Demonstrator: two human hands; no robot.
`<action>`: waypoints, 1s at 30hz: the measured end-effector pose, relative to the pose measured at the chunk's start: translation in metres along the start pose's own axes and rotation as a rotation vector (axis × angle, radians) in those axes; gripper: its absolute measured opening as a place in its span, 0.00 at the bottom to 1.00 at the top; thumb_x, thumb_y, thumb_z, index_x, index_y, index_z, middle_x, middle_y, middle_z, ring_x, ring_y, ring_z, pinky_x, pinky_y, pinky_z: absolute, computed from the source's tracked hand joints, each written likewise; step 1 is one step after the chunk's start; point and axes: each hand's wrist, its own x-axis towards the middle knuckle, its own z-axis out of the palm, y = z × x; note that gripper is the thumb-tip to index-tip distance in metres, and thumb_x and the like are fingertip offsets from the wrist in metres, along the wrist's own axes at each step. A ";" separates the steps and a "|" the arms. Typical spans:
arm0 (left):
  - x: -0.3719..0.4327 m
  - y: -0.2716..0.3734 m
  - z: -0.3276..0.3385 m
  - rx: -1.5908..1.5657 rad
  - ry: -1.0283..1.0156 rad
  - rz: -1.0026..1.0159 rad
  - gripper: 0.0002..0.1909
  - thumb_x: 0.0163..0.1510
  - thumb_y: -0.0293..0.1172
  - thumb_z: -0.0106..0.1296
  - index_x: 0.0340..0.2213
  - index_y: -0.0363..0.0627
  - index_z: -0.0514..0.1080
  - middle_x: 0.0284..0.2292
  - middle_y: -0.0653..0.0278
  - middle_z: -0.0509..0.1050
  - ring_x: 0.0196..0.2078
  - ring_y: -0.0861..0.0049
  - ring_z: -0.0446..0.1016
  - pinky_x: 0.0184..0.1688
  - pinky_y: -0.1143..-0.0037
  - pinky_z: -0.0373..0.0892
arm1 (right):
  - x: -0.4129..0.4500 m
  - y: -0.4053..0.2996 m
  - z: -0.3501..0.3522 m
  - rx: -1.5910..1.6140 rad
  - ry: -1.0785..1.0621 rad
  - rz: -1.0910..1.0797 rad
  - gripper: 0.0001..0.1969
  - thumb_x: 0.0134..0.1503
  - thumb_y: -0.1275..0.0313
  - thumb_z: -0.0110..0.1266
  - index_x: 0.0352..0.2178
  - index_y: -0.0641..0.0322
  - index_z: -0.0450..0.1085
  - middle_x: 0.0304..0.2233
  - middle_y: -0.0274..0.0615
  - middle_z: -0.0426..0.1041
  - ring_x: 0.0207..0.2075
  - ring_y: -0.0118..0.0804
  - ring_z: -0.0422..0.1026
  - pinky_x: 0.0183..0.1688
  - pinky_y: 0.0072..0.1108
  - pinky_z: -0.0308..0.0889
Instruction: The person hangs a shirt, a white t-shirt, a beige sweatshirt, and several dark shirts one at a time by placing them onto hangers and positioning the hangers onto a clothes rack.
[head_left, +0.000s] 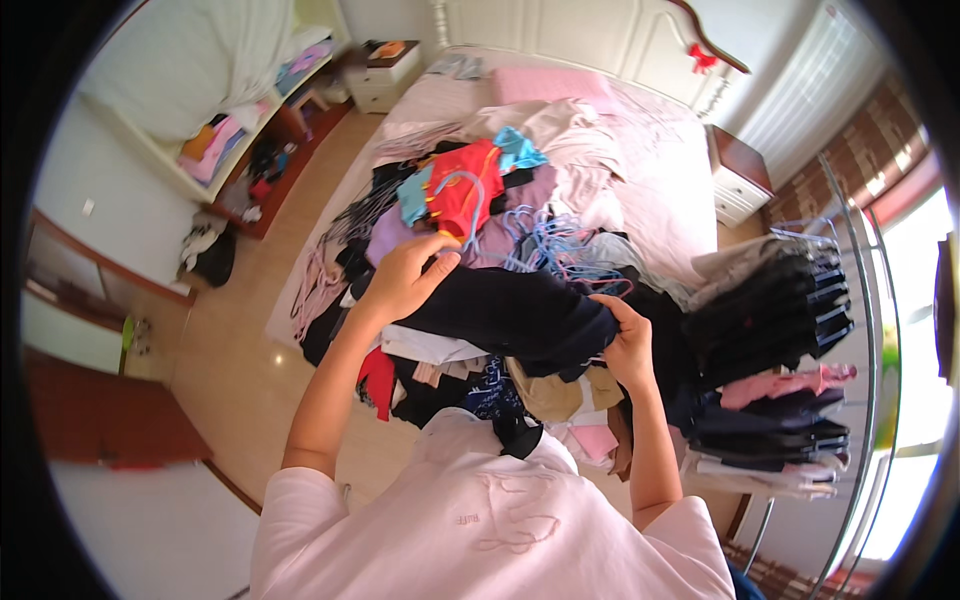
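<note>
A black or navy garment (517, 315) is stretched between my two hands, above the heap of clothes on the bed. My left hand (412, 281) pinches a light-blue clothes hanger (480, 199) at the garment's left end; its hook rises over a red garment (466, 176). How far the hanger goes into the dark cloth is hidden. At the other end, my right hand (630, 341) grips the garment's edge. Just beyond the cloth lies a tangle of blue and purple hangers (559, 244). White, tan and patterned clothes show below it, nearest my body.
On the right, a metal clothes rack (862, 300) carries dark trousers (772, 307) and other hung garments. The bed (667, 180) has a pink pillow (551, 86). A nightstand (386, 79) stands beside it. At left are an open wardrobe (217, 184) and a dark bin (210, 255).
</note>
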 end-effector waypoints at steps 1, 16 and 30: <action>-0.012 -0.001 -0.004 -0.047 -0.033 -0.156 0.18 0.63 0.44 0.49 0.37 0.38 0.75 0.28 0.55 0.76 0.34 0.67 0.76 0.38 0.72 0.68 | 0.006 -0.001 0.009 0.006 -0.038 -0.004 0.13 0.55 0.83 0.53 0.43 0.70 0.73 0.35 0.43 0.79 0.38 0.29 0.76 0.44 0.21 0.69; -0.122 -0.018 -0.086 -0.033 0.294 -0.494 0.10 0.60 0.32 0.53 0.31 0.36 0.74 0.21 0.67 0.70 0.24 0.83 0.65 0.28 0.78 0.62 | 0.039 -0.006 0.081 0.104 -0.051 -0.370 0.16 0.53 0.87 0.46 0.44 0.68 0.71 0.41 0.35 0.73 0.43 0.26 0.70 0.50 0.16 0.62; -0.087 0.012 -0.074 -0.199 0.529 -0.354 0.11 0.63 0.34 0.52 0.34 0.38 0.75 0.22 0.76 0.69 0.22 0.94 0.57 0.23 0.85 0.52 | 0.014 -0.006 0.053 -0.344 -0.591 -0.144 0.18 0.48 0.84 0.53 0.42 0.64 0.75 0.33 0.39 0.78 0.35 0.30 0.75 0.40 0.21 0.70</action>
